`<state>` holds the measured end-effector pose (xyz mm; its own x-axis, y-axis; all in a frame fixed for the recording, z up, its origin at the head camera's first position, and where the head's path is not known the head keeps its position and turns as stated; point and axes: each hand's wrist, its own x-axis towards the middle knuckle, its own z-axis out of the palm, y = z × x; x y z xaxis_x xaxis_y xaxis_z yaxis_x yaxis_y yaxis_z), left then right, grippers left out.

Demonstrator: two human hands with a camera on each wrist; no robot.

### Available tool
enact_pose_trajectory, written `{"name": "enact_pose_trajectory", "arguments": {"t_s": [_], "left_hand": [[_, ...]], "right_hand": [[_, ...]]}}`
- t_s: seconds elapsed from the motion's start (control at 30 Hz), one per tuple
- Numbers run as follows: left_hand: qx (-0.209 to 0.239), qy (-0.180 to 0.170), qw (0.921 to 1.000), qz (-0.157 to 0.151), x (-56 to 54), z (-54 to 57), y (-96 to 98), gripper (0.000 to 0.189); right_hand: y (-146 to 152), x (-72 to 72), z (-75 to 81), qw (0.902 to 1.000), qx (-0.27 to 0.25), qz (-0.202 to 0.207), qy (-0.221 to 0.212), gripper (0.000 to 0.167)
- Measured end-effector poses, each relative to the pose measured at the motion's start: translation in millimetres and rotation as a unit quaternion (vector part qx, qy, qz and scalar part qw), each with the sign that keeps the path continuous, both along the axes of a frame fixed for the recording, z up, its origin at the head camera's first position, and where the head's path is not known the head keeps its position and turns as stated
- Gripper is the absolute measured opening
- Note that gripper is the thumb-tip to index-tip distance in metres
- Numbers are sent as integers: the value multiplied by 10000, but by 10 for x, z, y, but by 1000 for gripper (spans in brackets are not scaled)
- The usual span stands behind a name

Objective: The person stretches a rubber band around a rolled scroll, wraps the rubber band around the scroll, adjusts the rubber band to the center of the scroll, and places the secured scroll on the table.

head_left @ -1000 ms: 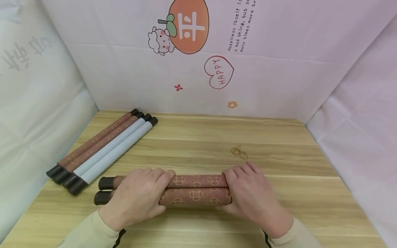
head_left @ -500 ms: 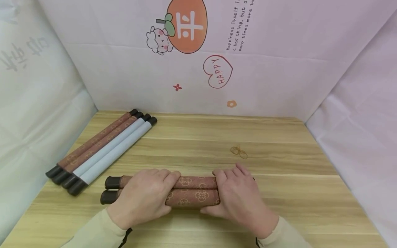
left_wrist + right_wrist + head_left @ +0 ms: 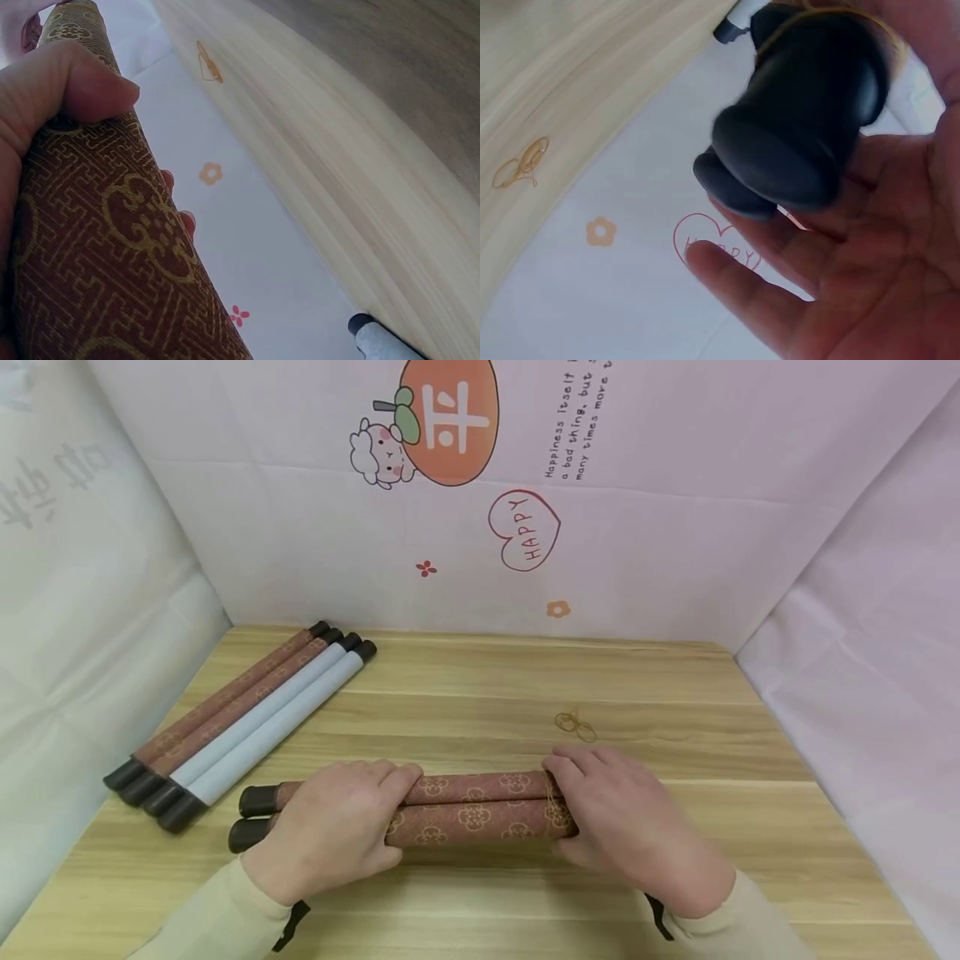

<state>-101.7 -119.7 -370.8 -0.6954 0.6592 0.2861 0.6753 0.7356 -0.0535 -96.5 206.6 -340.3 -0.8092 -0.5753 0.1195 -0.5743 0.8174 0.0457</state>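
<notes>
Two red-brown hanging scrolls (image 3: 468, 822) with gold flower patterns and black end knobs lie side by side in both hands. My left hand (image 3: 337, 827) grips the pair near the left end, thumb on the near side. Around the right end lies my right hand (image 3: 622, 818), its fingers over the far side. A thin yellow rubber band (image 3: 552, 793) crosses the scrolls beside the right fingers. The right wrist view shows a rubber band (image 3: 810, 13) at the black knobs (image 3: 780, 154), with the right hand's (image 3: 885, 277) lower fingers spread behind them.
More rolled scrolls, brown (image 3: 232, 702) and pale blue (image 3: 277, 727), lie slanted at the table's left. Several loose rubber bands (image 3: 576, 725) lie beyond the right hand. White printed cloth (image 3: 660, 560) walls the wooden table (image 3: 675, 693) at the back and sides.
The right hand slid left along the scrolls, then back right to their end. The rubber band now shows across them there. The scrolls' right end has tipped slightly upward in the head view.
</notes>
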Motion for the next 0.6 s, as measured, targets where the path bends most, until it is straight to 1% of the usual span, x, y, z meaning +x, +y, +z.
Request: {"name": "enact_pose_trajectory", "arguments": {"t_s": [0.1, 0.2, 0.33, 0.4, 0.5, 0.6], "left_hand": [[-32, -14, 10000, -8, 5, 12, -1, 70], [-43, -66, 10000, -9, 19, 23, -2, 69], [12, -152, 9999, -18, 36, 26, 1, 68], [72, -158, 9998, -25, 36, 18, 5, 66], [184, -158, 9997, 3, 35, 5, 13, 62], [252, -262, 9993, 99, 20, -10, 22, 61]], "right_hand": [[-22, -25, -36, 9994, 104, 189, 282, 83], [-43, -33, -76, 9984, 105, 281, 482, 85], [-71, -36, -139, 9954, -101, 367, 878, 91], [-92, -31, -179, 9928, -202, 346, 1127, 92], [-143, -24, -246, 9876, -321, 205, 1521, 92], [-178, -27, -297, 9837, -568, 25, 1705, 93]]}}
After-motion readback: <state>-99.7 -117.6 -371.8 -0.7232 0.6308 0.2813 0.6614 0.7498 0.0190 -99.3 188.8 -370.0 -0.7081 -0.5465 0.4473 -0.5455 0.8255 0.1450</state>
